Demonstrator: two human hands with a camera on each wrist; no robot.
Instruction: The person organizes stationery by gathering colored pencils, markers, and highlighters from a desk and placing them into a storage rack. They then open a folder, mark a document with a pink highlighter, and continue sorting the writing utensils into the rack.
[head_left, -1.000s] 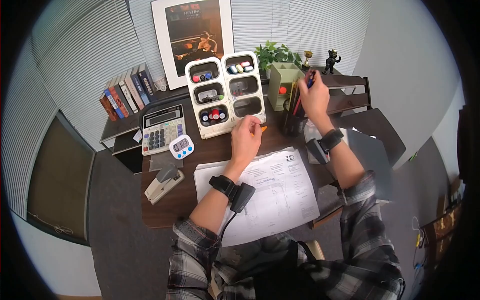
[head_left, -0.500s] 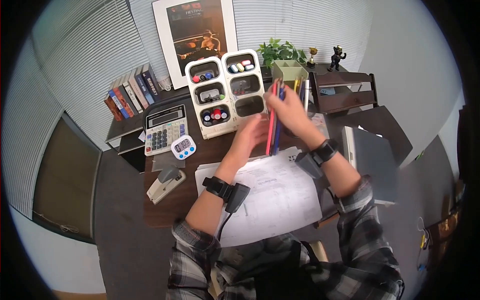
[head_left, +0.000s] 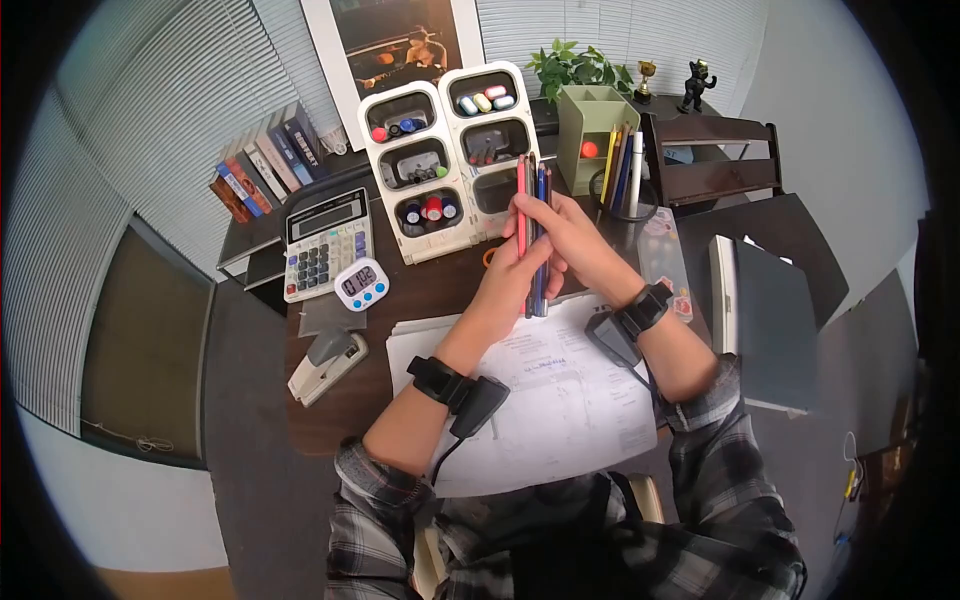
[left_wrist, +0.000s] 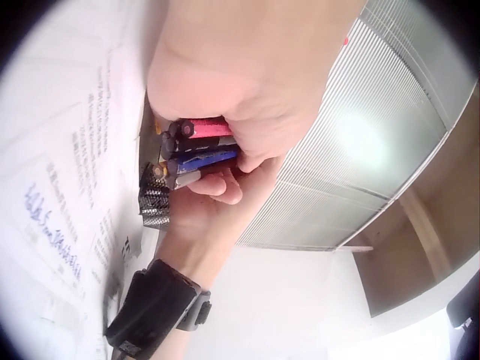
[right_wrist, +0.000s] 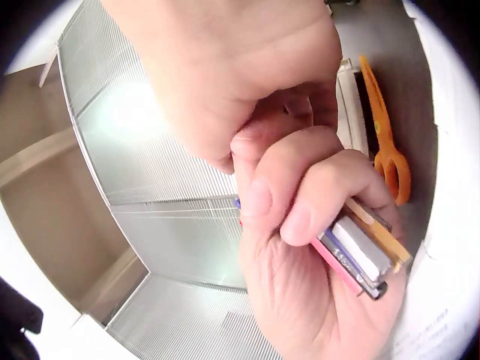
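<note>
Both hands meet around an upright bundle of pens and pencils (head_left: 541,200) above the top edge of the papers. The left hand (head_left: 508,285) grips the lower part; its fingers curl round the bundle in the right wrist view, where the pen ends (right_wrist: 360,251) stick out below. Higher up, the right hand (head_left: 580,240) holds the same bundle, its thumb across the front. Pink, black and blue barrels (left_wrist: 202,146) show between the hands in the left wrist view. Behind and right, a black mesh cup (head_left: 628,210) holds several other pens.
A white six-compartment organizer (head_left: 440,240) stands behind the hands, with orange scissors (right_wrist: 386,142) near it. Calculator (head_left: 325,250), timer (head_left: 362,285) and stapler (head_left: 328,368) lie left. Papers (head_left: 540,410) are in front; a green holder (head_left: 585,125) and a dark binder (head_left: 770,320) are right.
The right hand has brought the bundle from the mesh cup leftward to the middle. The left hand, beside it earlier, now grips the bundle's lower part.
</note>
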